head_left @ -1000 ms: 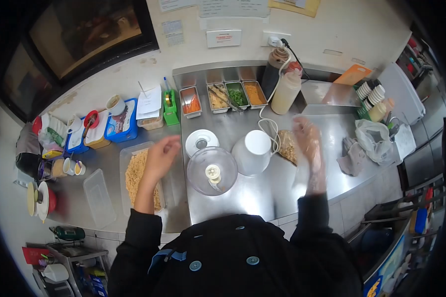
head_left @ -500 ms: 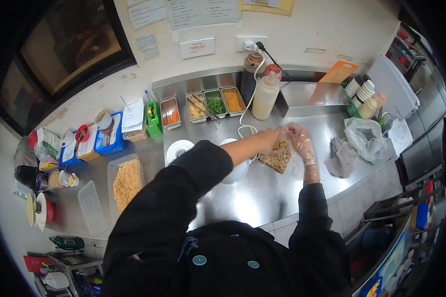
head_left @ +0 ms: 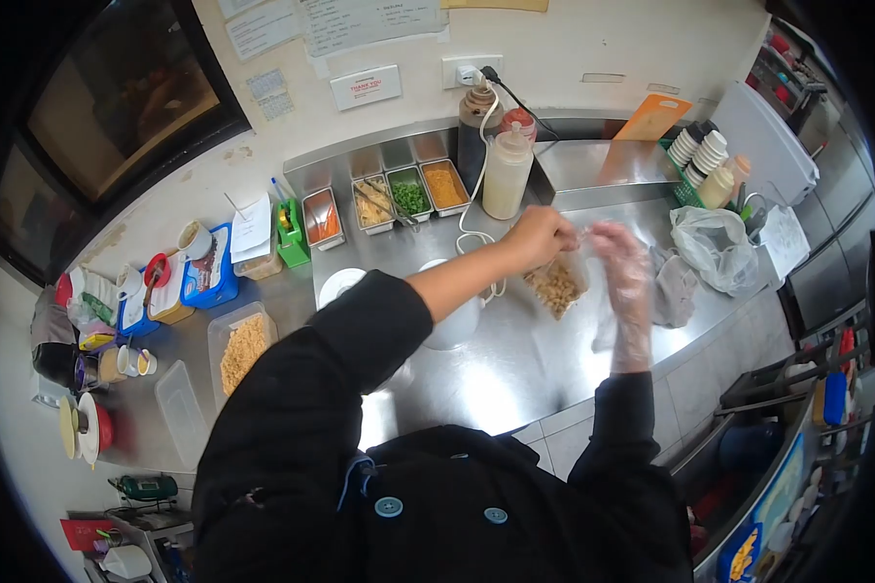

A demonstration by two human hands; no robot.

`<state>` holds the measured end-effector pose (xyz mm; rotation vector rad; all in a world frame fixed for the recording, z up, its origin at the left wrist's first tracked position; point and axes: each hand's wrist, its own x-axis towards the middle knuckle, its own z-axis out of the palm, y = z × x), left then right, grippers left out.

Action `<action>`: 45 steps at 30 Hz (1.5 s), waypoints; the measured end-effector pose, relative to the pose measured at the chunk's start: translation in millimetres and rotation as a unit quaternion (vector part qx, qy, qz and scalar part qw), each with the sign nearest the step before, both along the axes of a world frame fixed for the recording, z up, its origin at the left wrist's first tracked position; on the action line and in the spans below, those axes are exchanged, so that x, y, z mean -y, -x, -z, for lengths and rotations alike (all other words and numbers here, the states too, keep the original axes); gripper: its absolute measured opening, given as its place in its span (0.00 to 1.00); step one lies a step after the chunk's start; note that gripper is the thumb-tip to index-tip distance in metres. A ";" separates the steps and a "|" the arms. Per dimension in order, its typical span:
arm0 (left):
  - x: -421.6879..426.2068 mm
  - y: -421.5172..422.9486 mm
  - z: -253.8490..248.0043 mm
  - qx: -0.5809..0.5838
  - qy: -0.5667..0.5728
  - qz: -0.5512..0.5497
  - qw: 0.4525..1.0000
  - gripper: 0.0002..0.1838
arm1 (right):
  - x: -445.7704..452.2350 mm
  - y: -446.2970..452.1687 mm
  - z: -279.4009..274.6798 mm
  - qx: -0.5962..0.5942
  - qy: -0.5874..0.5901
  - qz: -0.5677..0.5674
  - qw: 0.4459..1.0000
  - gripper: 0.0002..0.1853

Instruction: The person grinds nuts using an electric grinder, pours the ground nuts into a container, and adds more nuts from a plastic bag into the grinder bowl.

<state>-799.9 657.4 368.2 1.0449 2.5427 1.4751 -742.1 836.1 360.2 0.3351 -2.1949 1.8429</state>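
Note:
A clear plastic bag (head_left: pixel 556 286) of chopped brown pieces hangs tilted over the steel counter, below my hands. My left hand (head_left: pixel 541 238), bare, is closed with its fingertips pinching the gathered top of the bag. Close beside it, my right hand (head_left: pixel 620 255) wears a clear plastic glove, its fingers bent together at the bag's neck. The exact grip of the right fingertips is partly blurred. My left forearm crosses over a white scale-like appliance (head_left: pixel 451 325), hiding part of it.
Behind stand metal pans of shredded carrot (head_left: pixel 323 225), chopped greens (head_left: pixel 410 197) and orange crumbs (head_left: pixel 445 188), plus a squeeze bottle (head_left: pixel 507 175). At right lie a grey cloth (head_left: pixel 674 291) and a plastic carrier bag (head_left: pixel 715 248). A tub of crumbs (head_left: pixel 243 355) sits left.
Both hands have come up with the bag, which now hangs more steeply. My right hand has turned more upright and its fingers have shifted right. The whole view has tilted slightly.

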 end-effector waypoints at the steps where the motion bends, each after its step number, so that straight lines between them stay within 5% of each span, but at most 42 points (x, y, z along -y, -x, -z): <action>1: 6.7 -10.4 -26.3 0.065 -0.023 0.012 0.998 0.05 | -8.0 0.7 3.9 0.021 0.116 0.028 0.993 0.16; 2: 14.8 -17.6 -48.3 0.068 -0.050 0.024 0.996 0.05 | -14.2 0.8 10.0 0.043 0.229 0.056 0.971 0.20; 4: 37.8 -32.7 -91.4 0.087 -0.088 0.057 0.991 0.05 | -10.2 -10.1 35.1 0.048 0.242 0.020 0.969 0.30; 6: 68.9 -50.8 -124.9 0.103 -0.099 0.066 0.988 0.06 | 27.9 -30.1 37.7 0.269 0.470 -0.248 0.804 0.38; 8: 100.4 -68.6 -142.0 0.115 -0.083 0.095 0.985 0.07 | 84.3 -54.9 26.4 0.303 0.567 -0.398 0.655 0.41; 9: 115.5 -76.1 -139.1 0.117 -0.083 0.085 0.986 0.07 | 109.0 -63.2 15.6 0.309 0.566 -0.403 0.649 0.41; 11: 142.9 -95.4 -130.7 0.131 -0.062 0.056 0.988 0.07 | 142.4 -74.6 -2.3 0.275 0.664 -0.486 0.498 0.41; 12: 157.6 -107.4 -125.8 0.131 -0.064 0.049 0.988 0.07 | 148.5 -72.5 7.2 0.280 0.661 -0.489 0.495 0.41; 14: 188.1 -132.8 -112.5 0.106 -0.034 -0.017 0.994 0.08 | 159.0 -65.2 35.3 0.327 0.517 -0.483 0.627 0.41; 16: 221.5 -149.9 -92.5 0.105 -0.049 -0.052 0.992 0.07 | 166.0 -63.3 25.8 0.349 0.457 -0.484 0.659 0.39; 18: 248.4 -164.5 -69.0 0.103 -0.065 -0.087 0.989 0.07 | 184.5 -70.4 4.1 0.352 0.360 -0.339 0.795 0.38; 24: 274.5 -200.1 -20.4 0.035 0.011 -0.234 0.972 0.08 | 225.3 -41.6 -5.6 0.322 0.243 -0.393 0.826 0.40; 29: 275.0 -219.3 7.3 0.053 0.043 -0.206 0.976 0.09 | 239.6 -50.0 -8.4 0.225 0.014 -0.411 0.883 0.32; 37: 269.8 -226.0 1.7 -0.019 0.253 -0.167 0.953 0.12 | 249.7 -61.9 -16.5 0.114 -0.050 -0.439 0.890 0.28; 42: 284.5 -229.3 -12.0 0.025 0.254 -0.146 0.956 0.13 | 252.1 -69.1 -27.3 0.024 -0.152 -0.449 0.880 0.27; 45: 298.7 -222.6 -10.6 0.076 0.187 -0.172 0.964 0.16 | 253.6 -74.2 -18.2 0.073 -0.051 -0.454 0.886 0.26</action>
